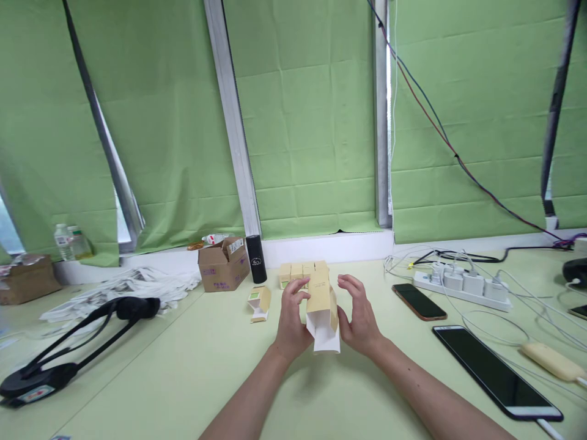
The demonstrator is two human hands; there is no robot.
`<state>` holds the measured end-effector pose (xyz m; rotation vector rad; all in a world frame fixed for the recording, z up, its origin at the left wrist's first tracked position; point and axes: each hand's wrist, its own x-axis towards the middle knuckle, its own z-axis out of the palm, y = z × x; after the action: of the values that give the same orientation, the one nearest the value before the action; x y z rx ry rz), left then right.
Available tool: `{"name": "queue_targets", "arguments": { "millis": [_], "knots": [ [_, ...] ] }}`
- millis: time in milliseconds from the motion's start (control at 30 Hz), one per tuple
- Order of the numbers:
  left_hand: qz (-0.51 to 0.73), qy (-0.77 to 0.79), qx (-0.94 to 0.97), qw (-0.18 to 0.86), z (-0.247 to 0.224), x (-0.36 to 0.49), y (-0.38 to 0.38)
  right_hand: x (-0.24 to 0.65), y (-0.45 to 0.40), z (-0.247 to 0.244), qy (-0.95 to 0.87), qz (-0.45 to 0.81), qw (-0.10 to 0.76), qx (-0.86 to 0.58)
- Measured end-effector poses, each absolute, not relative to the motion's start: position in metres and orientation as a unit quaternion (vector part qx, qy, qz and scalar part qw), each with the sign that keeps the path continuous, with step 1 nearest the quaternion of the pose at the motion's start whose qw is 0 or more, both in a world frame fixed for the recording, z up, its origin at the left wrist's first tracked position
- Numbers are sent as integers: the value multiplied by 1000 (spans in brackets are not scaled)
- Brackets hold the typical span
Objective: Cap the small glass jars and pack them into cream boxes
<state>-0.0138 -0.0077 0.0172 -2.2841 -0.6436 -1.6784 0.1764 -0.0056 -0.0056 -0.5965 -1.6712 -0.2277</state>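
A small tan carton [319, 297] with a white inside stands between my hands, its open end and a white flap facing me. My left hand [292, 321] grips its left side, fingertips at the upper edge and thumb low. On the other side is my right hand [360, 319], fingers spread and raised off the carton, its thumb close to the right flap; whether the thumb touches cannot be seen. Just behind stands a row of several similar small cartons [293, 272], partly hidden by the held one. Another open small carton [259, 302] lies to the left.
A brown cardboard box [223, 264] and a black cylinder [256, 259] stand at the back. A black headset [77, 348] and white cables [123, 290] lie left. To the right are two phones [495, 371], a loaded power strip [463, 287] and a cream power bank [553, 360].
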Motion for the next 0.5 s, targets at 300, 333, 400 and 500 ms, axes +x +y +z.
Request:
{"name": "queue_targets", "arguments": {
  "millis": [300,333,400,500],
  "knots": [
    [-656,-316,-660,-186,9,-11,-4,176,-6,-4,-696,-17,663,-273],
    [-658,-301,-651,-230,10,-10,-2,176,-6,-3,-695,-6,665,-272],
    [-658,-281,-631,-299,13,-9,1,177,-7,-2,-696,13,665,-270],
    [-662,-285,-588,-367,16,-9,5,177,-7,-1,-706,30,653,-273]
  ]
}}
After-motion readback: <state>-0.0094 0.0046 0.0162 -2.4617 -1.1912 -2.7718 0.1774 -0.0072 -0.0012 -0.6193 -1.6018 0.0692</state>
